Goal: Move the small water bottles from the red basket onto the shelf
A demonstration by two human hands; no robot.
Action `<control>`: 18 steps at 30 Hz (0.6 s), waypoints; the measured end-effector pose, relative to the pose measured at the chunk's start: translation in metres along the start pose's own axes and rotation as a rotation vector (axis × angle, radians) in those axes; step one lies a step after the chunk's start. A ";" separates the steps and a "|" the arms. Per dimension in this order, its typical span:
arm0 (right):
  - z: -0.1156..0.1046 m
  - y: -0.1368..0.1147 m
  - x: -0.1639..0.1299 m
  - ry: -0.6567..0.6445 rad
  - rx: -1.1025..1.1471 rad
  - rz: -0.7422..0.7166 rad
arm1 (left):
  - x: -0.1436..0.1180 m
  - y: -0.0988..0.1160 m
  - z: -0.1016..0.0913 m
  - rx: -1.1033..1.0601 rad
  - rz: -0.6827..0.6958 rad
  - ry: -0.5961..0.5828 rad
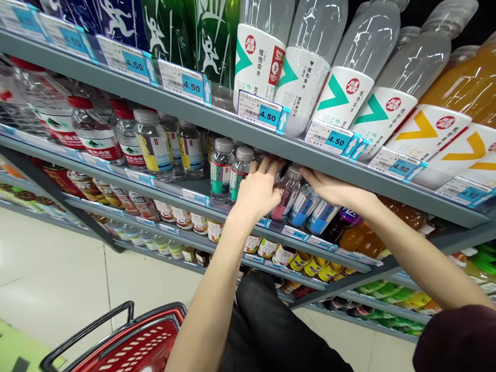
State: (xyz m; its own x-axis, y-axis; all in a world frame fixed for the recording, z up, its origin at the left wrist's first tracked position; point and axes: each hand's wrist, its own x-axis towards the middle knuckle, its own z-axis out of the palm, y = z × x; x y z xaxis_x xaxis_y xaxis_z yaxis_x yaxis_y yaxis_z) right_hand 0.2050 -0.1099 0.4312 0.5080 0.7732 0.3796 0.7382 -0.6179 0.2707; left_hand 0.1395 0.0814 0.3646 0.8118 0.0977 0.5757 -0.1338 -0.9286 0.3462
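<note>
My left hand (260, 189) reaches into the middle shelf with its fingers bent over and its thumb beside a pink-labelled bottle (285, 194). Whatever lies under those fingers is hidden by the hand. To its left stand small bottles with green and red labels (221, 168). On the other side of the pink-labelled bottle, my right hand (329, 187) is stretched out, palm down, above several blue-labelled bottles (304, 205). Its fingertips come close to the pink-labelled bottle's cap, partly in the shade of the shelf above.
Just above my hands runs the upper shelf edge (217, 116), with large white-labelled bottles (343, 95) on it. Red-capped water bottles (95, 129) stand at left. Lower shelves hold more drinks. A red shopping basket (134, 346) is at bottom left on the tiled floor (147, 279).
</note>
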 end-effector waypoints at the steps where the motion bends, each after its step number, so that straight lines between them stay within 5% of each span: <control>1: -0.005 0.000 -0.013 -0.027 -0.003 0.009 | 0.000 0.001 -0.001 0.011 -0.005 -0.007; 9: -0.016 0.029 -0.125 0.030 -0.186 0.098 | 0.000 0.003 0.000 0.094 -0.011 -0.048; 18: -0.005 0.050 -0.139 0.152 -0.184 0.093 | 0.003 0.002 0.005 0.114 -0.016 -0.052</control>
State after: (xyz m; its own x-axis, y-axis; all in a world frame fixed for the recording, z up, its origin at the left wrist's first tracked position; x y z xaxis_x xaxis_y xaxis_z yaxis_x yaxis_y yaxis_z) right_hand 0.1692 -0.2485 0.3960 0.4870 0.6898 0.5357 0.5913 -0.7118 0.3790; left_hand 0.1448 0.0778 0.3633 0.8420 0.0966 0.5307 -0.0577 -0.9621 0.2666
